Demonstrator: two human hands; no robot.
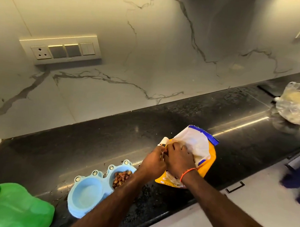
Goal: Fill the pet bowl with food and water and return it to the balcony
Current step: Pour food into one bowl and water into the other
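Both hands, left hand (154, 158) and right hand (179, 160), pinch the soft pet-food bag (203, 150) mouth; the light, rigid 2-well pet bowl (89, 191), near left, probably lifts best by its rim.

The double pet bowl (96, 187) sits on the tabletop (109, 137) near the front edge, with kibble (121, 178) only in its right compartment. Just right of it is the food bag (194, 155), both hands at its top corner. A jug (14, 207) sits far left, a plastic bag (295, 105) far right toward the back, and a switch panel (62, 49) is on the wall behind.
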